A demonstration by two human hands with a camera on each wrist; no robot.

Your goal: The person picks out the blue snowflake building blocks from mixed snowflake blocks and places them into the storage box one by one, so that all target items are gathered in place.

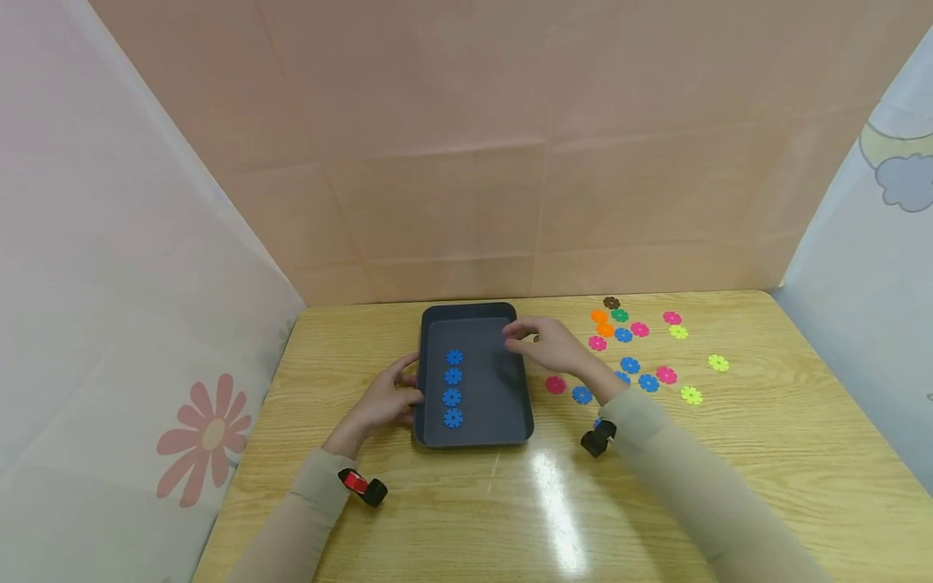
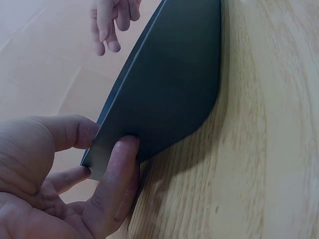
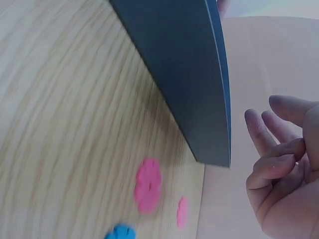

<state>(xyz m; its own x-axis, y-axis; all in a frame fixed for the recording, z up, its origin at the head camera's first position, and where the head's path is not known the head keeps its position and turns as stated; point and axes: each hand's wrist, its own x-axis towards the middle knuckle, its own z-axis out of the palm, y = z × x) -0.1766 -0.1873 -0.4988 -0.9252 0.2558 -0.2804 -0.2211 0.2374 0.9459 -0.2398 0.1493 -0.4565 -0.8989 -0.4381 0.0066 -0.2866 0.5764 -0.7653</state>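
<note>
A dark grey tray (image 1: 481, 380) lies on the table, with a column of several blue flower-shaped discs (image 1: 453, 397) along its left side. My left hand (image 1: 382, 398) holds the tray's left side; in the left wrist view its thumb and fingers (image 2: 115, 179) pinch the tray wall (image 2: 164, 74). Over the tray's upper right edge hovers my right hand (image 1: 547, 343), thumb and fingertips apart. The right wrist view shows that hand (image 3: 289, 174) loosely bent, with nothing between its fingers, beside the tray's outer wall (image 3: 184, 74).
Right of the tray, loose flower discs lie scattered: pink (image 1: 555, 385), blue (image 1: 581, 395), orange (image 1: 605, 329), green (image 1: 619, 315), brown (image 1: 611, 303) and yellow (image 1: 691, 395). Some are partly behind the right forearm. A cloth backdrop (image 1: 437, 202) rises behind the table's far edge.
</note>
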